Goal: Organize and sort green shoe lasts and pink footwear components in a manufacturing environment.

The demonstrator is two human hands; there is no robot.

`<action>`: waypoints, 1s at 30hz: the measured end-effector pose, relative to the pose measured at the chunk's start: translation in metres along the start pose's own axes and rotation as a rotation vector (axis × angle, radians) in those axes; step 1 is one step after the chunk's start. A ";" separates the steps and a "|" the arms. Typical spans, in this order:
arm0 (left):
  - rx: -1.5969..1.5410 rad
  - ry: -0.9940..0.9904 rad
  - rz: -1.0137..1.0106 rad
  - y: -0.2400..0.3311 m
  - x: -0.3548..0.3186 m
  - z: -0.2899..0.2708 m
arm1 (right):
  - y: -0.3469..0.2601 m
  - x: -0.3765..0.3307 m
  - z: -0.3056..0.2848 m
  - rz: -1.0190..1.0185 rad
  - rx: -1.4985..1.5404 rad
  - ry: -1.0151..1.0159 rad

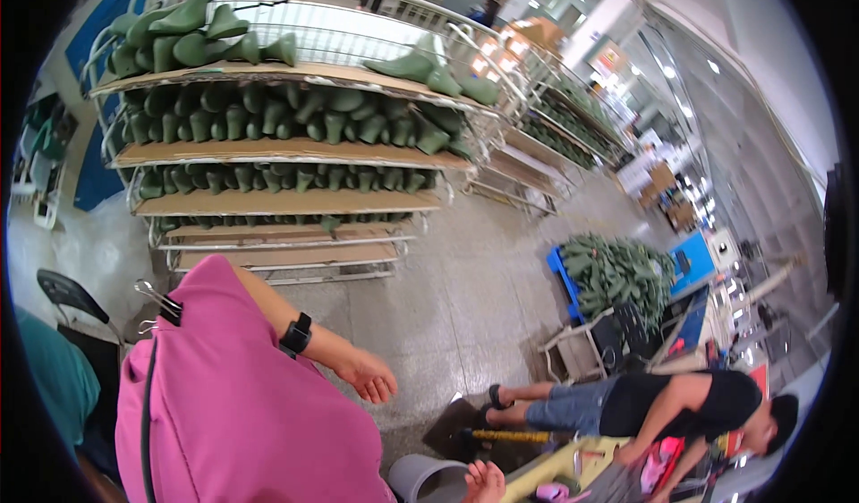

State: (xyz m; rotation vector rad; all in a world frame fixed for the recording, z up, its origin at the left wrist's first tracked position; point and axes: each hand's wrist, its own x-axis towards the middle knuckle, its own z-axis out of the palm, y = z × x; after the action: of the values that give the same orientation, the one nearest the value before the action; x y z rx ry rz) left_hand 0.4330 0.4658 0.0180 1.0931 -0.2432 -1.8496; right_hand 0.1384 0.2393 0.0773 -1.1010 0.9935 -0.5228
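One left hand [367, 376], loosely bent but unclenched, hangs near the frame's centre; the right hand [485, 482], likewise unclenched, is near a grey bin [405, 481], lower edge.

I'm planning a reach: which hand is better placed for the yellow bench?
Probably the right hand: it appears closer to the bench, while the left hand is farther off, nearer the rack.

Green foot-shaped forms [335, 127] on shelves [295, 151]
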 end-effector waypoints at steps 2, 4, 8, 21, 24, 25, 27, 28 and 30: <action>-0.096 0.132 0.105 0.006 -0.025 -0.038 | 0.006 0.046 0.066 -0.038 -0.082 -0.096; -0.141 0.254 0.167 0.018 -0.053 -0.044 | 0.002 0.081 0.110 -0.027 -0.091 -0.365; -0.207 0.306 0.239 0.039 -0.055 -0.083 | -0.005 0.130 0.160 -0.069 -0.240 -0.518; -0.631 0.575 0.455 0.022 -0.078 -0.086 | -0.030 0.259 0.311 0.064 -0.438 -0.968; -0.667 0.611 0.569 0.014 -0.089 -0.096 | -0.030 0.260 0.362 0.050 -0.499 -1.105; -0.694 0.652 0.589 0.014 -0.099 -0.101 | -0.031 0.259 0.382 0.003 -0.526 -1.187; -0.722 0.682 0.641 0.005 -0.113 -0.115 | -0.042 0.244 0.418 -0.079 -0.552 -1.247; -0.729 0.676 0.647 0.005 -0.119 -0.123 | -0.050 0.233 0.438 -0.171 -0.568 -1.299; -0.675 0.678 0.652 0.014 -0.138 -0.143 | -0.071 0.207 0.472 -0.195 -0.556 -1.322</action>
State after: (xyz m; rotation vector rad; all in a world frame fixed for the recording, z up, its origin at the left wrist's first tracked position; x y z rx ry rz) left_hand 0.5735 0.6072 0.0230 0.9324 0.3666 -0.8059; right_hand 0.6560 0.2817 0.1115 -1.6640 -0.1738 0.3957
